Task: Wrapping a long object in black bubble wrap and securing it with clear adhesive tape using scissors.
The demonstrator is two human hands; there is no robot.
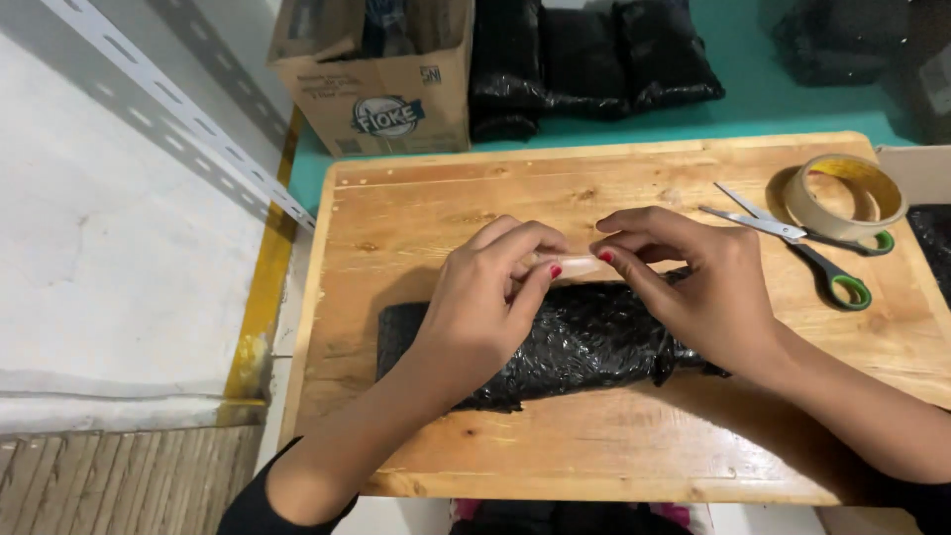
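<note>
I see a cardboard box [381, 79] at far left past the wooden board [614, 178], black bags [594, 59] beside it. On the board lies a black wrapped bundle [584, 342], lengthwise under my hands. My left hand [475, 307] rests on the bundle's left half, fingers pinched on a strip of clear tape [580, 266]. My right hand [693, 282] pinches the strip's other end, over the bundle's right half. Right of that: scissors [802, 243], then a tape roll [844, 193], well apart from the bundle.
</note>
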